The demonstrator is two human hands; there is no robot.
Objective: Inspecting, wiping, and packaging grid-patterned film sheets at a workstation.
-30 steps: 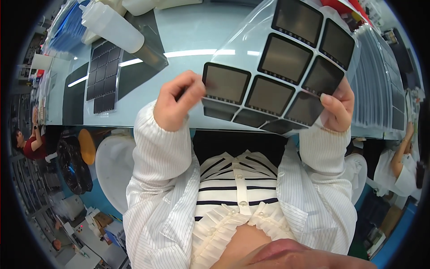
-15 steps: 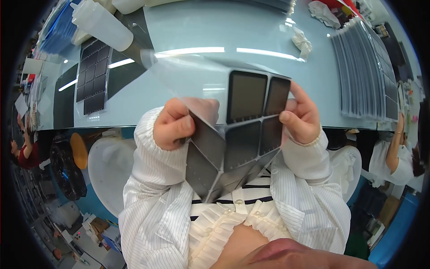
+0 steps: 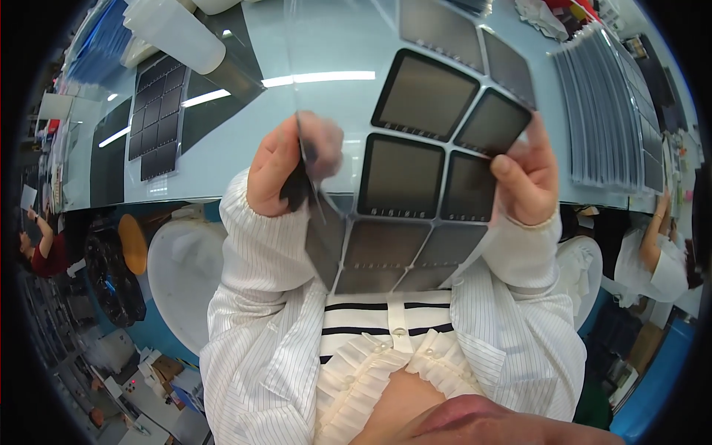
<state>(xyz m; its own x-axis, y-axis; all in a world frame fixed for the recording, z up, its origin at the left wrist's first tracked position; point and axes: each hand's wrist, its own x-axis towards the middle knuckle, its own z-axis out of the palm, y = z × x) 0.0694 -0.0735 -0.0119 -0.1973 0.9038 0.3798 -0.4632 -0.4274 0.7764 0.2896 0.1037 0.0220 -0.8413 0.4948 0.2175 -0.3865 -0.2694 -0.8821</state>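
A flexible clear sheet with rows of dark, round-cornered panels (image 3: pixel 404 174) is held up in front of my chest, bent and tilted. My right hand (image 3: pixel 530 182) pinches its right edge between thumb and fingers. At the left side, my left hand (image 3: pixel 278 159) is closed on the sheet's edge, where the sheet turns nearly edge-on. Part of the left fingers shows blurred through clear film. Whether that film is a separate layer, I cannot tell.
On the pale glossy table (image 3: pixel 222 163), a similar panel sheet (image 3: pixel 157 119) lies at left beside a translucent squeeze bottle (image 3: pixel 178 33). A tall stack of sheets (image 3: pixel 593 111) stands at right. Crumpled white paper (image 3: pixel 541 18) lies behind. Other people (image 3: pixel 656 237) sit on both sides.
The sheet has been raised and opened out, its panels now facing me more. My right hand has moved right and my left hand slightly up. The small crumpled white piece is now hidden.
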